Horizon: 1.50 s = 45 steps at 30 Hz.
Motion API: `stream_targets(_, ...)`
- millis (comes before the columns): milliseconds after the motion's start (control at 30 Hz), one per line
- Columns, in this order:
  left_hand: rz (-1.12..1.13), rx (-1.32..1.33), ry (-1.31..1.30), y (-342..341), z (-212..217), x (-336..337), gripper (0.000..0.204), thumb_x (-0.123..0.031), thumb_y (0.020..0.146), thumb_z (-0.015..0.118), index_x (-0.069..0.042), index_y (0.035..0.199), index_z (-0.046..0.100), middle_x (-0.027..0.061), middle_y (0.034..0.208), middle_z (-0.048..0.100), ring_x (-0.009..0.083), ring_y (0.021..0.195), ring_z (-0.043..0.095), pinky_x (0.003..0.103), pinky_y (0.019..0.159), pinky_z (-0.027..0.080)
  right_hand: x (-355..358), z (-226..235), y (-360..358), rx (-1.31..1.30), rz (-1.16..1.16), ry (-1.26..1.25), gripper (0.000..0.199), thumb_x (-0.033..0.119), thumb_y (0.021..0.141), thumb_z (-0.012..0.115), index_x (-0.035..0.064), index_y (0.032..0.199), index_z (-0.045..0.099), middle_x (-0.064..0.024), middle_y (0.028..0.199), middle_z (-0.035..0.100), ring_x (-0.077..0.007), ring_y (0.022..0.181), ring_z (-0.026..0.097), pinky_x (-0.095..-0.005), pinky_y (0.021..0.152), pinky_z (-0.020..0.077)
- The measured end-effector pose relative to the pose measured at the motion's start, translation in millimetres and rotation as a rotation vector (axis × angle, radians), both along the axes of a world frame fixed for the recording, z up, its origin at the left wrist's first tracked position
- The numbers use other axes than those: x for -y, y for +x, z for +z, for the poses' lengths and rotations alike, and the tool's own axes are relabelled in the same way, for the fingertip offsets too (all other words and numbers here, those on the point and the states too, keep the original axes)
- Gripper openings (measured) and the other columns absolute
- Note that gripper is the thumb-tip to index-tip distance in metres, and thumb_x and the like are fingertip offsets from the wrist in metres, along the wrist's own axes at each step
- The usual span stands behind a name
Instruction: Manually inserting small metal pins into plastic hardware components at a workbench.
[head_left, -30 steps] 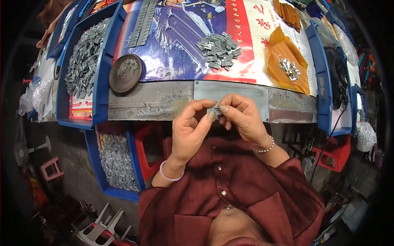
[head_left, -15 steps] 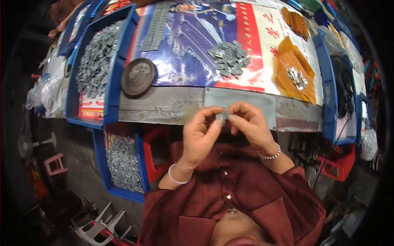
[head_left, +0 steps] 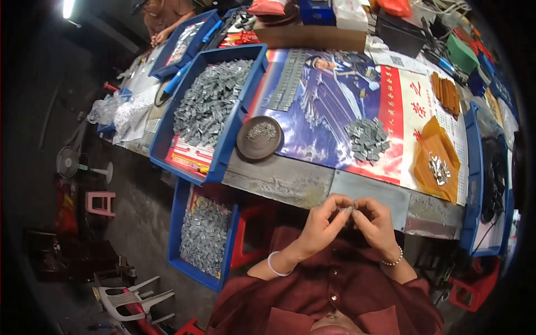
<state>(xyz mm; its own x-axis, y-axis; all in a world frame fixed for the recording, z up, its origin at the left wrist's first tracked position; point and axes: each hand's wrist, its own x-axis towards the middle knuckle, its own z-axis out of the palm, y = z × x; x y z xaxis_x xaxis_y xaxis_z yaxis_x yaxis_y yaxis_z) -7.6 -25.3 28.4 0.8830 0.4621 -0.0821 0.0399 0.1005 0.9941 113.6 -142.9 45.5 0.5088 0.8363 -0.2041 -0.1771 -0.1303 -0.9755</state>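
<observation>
My left hand (head_left: 325,224) and my right hand (head_left: 378,225) meet at the table's front edge, thumbs and fingertips pinched together. Between them is a small grey metal piece (head_left: 349,209), mostly hidden by the fingers. Beyond my hands, a pile of flat grey metal pieces (head_left: 367,140) lies on a printed poster (head_left: 312,146). To the left sits a round brown dish (head_left: 262,154) with tiny silvery parts in it. On the right, shiny metal bits (head_left: 439,170) rest on a sheet of orange-brown paper (head_left: 429,146).
A blue tray (head_left: 222,162) full of grey pieces stands at the table's left; another blue tray (head_left: 177,219) of them is lower down. Black items lie in a blue tray (head_left: 472,184) at right. A red stool (head_left: 241,237) stands under the table. Another person (head_left: 167,19) sits far left.
The view has swung left and up, so the table and my hands appear lower and farther right. My fingertips remain pinched together, and the grey piece shows less than before.
</observation>
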Motion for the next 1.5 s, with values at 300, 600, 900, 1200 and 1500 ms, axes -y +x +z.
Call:
stream_targets(300,-0.009,0.045,-0.003,2.3,-1.9,-1.5,0.019,-0.008,0.097,0.049,-0.001,0.116,0.049,0.0033,0.094,0.061,0.0072,0.08,0.059,0.022,0.069,0.048,-2.8,-3.1,2.2,0.136,0.024,0.029,0.015,0.01,0.093,0.056,-0.0028,0.099,0.06,-0.0021,0.077,0.061,-0.0059,0.063,0.054,-0.0201,0.056,0.0447)
stream_targets(600,-0.003,0.07,-0.007,2.0,-3.2,2.2,0.02,-0.006,0.097,0.048,-0.001,0.117,0.049,0.0031,0.095,0.059,0.007,0.082,0.058,0.022,0.07,0.048,-1.3,-5.6,3.8,0.138,0.028,0.069,0.017,0.012,0.094,0.057,-0.0026,0.1,0.06,-0.0019,0.076,0.061,-0.006,0.063,0.055,-0.0203,0.056,0.0447)
stream_targets(900,0.003,0.06,0.035,1.4,-2.5,5.1,0.02,-0.006,0.097,0.048,0.0,0.116,0.049,0.0035,0.094,0.061,0.007,0.082,0.058,0.022,0.07,0.049,2.8,-2.2,3.1,0.096,0.026,0.069,0.014,0.009,0.092,0.057,-0.0042,0.098,0.06,-0.0028,0.078,0.062,-0.0061,0.065,0.055,-0.021,0.057,0.0439)
stream_targets(1200,-0.009,0.069,0.034,0.1,3.3,9.3,0.021,-0.006,0.096,0.048,0.0,0.117,0.049,0.0051,0.097,0.061,0.0084,0.084,0.059,0.023,0.071,0.05,8.8,6.1,0.1,0.088,0.013,0.072,0.014,0.007,0.092,0.057,-0.0046,0.098,0.06,-0.004,0.078,0.062,-0.0073,0.067,0.055,-0.0226,0.059,0.0451)
stream_targets(1500,-0.008,0.051,0.041,-0.6,2.0,13.1,0.024,-0.006,0.096,0.048,0.001,0.119,0.048,0.0048,0.097,0.061,0.0076,0.083,0.058,0.022,0.072,0.05,16.8,-2.0,3.4,0.14,-0.001,0.111,0.017,0.012,0.094,0.056,-0.0032,0.101,0.06,-0.0025,0.077,0.061,-0.0063,0.063,0.055,-0.0199,0.055,0.0447)
